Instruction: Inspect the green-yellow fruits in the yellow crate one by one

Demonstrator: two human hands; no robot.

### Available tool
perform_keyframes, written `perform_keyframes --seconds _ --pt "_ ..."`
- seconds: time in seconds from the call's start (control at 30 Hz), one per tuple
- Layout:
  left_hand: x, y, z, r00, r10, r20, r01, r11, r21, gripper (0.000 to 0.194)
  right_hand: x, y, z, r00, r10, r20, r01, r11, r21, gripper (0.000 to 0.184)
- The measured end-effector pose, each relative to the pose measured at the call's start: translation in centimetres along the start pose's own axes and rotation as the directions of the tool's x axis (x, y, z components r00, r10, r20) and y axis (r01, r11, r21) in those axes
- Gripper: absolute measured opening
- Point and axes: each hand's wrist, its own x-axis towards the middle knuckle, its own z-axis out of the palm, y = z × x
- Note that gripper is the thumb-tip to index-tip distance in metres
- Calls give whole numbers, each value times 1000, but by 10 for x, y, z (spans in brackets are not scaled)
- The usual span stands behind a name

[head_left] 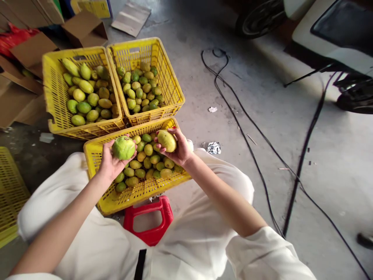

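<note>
My left hand (pixel 112 161) is closed around a lumpy green lemon (pixel 124 148), its fingers cupped beneath. In my right hand (pixel 181 149) sits a smoother yellow-green lemon (pixel 167 140), gripped between thumb and fingers. Both hands hover over the near yellow crate (pixel 116 203), which stands tilted between my knees. Smaller green and yellow lemons (pixel 135 164) cover part of its bottom. Beyond it, the back left crate (pixel 55 89) holds larger, longer fruit (pixel 86 86). Smaller round fruit (pixel 139 92) fill the lower part of the back right crate (pixel 171 77).
A red plastic stool (pixel 148 237) shows between my legs. Open cardboard boxes (pixel 84 29) stand at the back left, another yellow crate (pixel 11 194) at the left edge. Black cables (pixel 247 120) cross the floor on the right, near a parked vehicle (pixel 329 39). Crumpled foil (pixel 214 147) lies nearby.
</note>
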Motion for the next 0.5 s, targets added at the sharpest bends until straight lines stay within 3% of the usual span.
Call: perform_keyframes --seconds 0.3,0.5 --pt "0 2 0 996 -44 79 45 999 -12 39 -2 0 4 998 -12 -60 13 1000 12 23" --pt "3 1 -3 998 -54 36 54 998 -10 41 -3 -1 7 995 -6 -97 7 1000 10 21"
